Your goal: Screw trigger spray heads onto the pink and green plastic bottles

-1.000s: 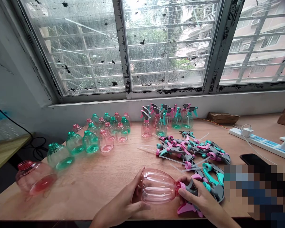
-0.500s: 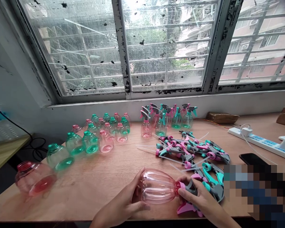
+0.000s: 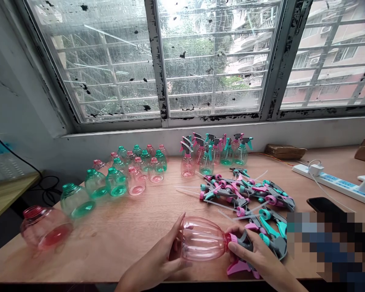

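Observation:
A clear pink spray bottle (image 3: 202, 239) lies on its side in the air between my hands, above the table's front edge. My left hand (image 3: 167, 247) is closed around its base, fingers behind and thumb in front. At the neck, my right hand (image 3: 249, 247) grips the pink collar of the grey and pink spray head (image 3: 241, 265), which sits on the bottle mouth. Its pink trigger points down toward the table. Just behind my right hand lies a pile of loose pink, teal and grey spray heads (image 3: 240, 190) with thin clear tubes.
Several open pink and green bottles (image 3: 117, 181) stand at the left. Bottles with spray heads (image 3: 226, 153) are grouped by the wall. A power strip (image 3: 334, 182), a phone (image 3: 324, 204) and a brown package (image 3: 285, 151) are at the right.
Almost nothing differs. Both hands keep the same hold on the pink spray bottle, and the camera view has shifted very slightly.

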The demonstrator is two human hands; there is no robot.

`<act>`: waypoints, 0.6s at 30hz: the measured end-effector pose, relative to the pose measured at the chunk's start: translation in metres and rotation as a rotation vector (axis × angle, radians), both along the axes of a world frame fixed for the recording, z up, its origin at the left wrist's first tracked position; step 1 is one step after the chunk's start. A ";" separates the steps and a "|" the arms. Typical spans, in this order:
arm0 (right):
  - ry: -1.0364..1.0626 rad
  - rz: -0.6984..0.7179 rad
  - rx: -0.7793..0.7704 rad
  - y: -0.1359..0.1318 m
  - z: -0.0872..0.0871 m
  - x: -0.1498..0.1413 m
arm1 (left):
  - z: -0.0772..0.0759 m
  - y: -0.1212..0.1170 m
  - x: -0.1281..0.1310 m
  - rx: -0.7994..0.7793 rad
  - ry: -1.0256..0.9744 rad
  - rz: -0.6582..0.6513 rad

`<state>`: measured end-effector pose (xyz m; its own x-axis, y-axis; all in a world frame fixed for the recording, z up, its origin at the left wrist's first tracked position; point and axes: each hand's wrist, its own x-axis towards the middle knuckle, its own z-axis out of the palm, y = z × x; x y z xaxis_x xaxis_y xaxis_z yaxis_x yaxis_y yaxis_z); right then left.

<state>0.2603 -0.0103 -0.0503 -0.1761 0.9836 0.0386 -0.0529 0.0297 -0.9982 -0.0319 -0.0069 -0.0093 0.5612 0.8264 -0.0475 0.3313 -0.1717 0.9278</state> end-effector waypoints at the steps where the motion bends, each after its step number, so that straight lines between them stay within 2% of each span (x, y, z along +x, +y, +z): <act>1: 0.002 0.000 -0.002 0.000 0.000 0.000 | 0.000 0.000 0.000 -0.018 -0.013 0.002; 8: 0.026 -0.005 -0.015 0.000 -0.002 -0.001 | 0.001 0.001 0.002 -0.057 -0.087 -0.021; 18: 0.025 -0.004 -0.019 -0.001 0.001 -0.001 | 0.001 0.003 -0.001 -0.021 -0.009 -0.004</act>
